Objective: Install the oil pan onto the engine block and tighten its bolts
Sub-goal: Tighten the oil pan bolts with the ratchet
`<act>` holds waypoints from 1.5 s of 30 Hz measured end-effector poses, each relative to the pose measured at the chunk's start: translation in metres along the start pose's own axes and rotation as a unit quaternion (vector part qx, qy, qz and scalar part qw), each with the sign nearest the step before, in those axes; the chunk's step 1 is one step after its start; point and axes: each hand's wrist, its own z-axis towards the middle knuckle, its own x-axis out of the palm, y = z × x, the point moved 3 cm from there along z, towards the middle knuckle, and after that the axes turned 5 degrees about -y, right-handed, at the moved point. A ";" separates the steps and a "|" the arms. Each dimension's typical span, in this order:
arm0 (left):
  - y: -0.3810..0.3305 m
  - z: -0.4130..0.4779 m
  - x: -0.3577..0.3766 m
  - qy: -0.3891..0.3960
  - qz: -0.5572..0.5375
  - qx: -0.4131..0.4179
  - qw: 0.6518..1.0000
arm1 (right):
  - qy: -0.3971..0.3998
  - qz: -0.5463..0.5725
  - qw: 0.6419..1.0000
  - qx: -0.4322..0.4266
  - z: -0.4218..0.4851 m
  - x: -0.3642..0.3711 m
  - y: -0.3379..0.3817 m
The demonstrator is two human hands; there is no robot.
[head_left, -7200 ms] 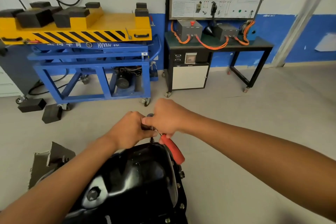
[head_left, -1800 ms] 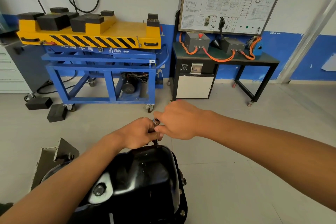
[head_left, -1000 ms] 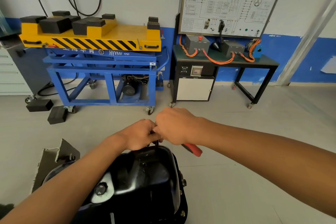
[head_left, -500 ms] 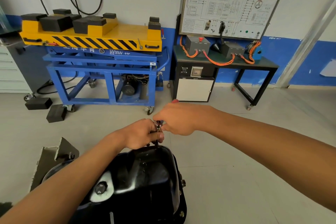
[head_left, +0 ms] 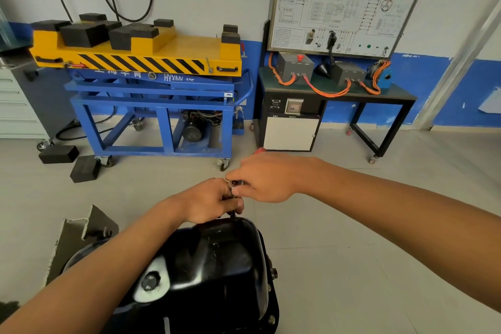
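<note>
There are two hands, the left hand (head_left: 208,202) and the right hand (head_left: 267,179), one ratchet (head_left: 233,183), one oil pan (head_left: 217,266) and three rim bolt heads (head_left: 272,319). Two black blocks (head_left: 58,154) lie on the floor (head_left: 352,252), and two grey boxes (head_left: 295,66) stand on the tabletop (head_left: 393,92).

Bright, even indoor light with soft shadows, glare on the glossy oil pan (head_left: 217,266), and wide-angle bending at the edges.

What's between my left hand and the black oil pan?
In the head view, a thin dark tool shaft drops from the left hand to the far edge of the oil pan.
</note>
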 end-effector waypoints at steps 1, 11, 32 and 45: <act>0.000 0.000 0.000 -0.004 -0.001 -0.001 1.000 | -0.006 -0.007 1.000 0.008 0.000 0.000 0.001; -0.005 -0.003 0.000 -0.030 -0.010 -0.003 0.999 | -0.063 0.075 0.988 0.122 -0.001 0.008 0.016; -0.011 -0.005 -0.003 -0.048 0.041 0.030 0.998 | -0.043 0.082 0.978 0.185 -0.009 0.005 0.022; -0.012 -0.006 -0.004 -0.034 0.029 0.023 0.999 | 0.022 -0.014 0.999 0.039 -0.010 -0.001 0.011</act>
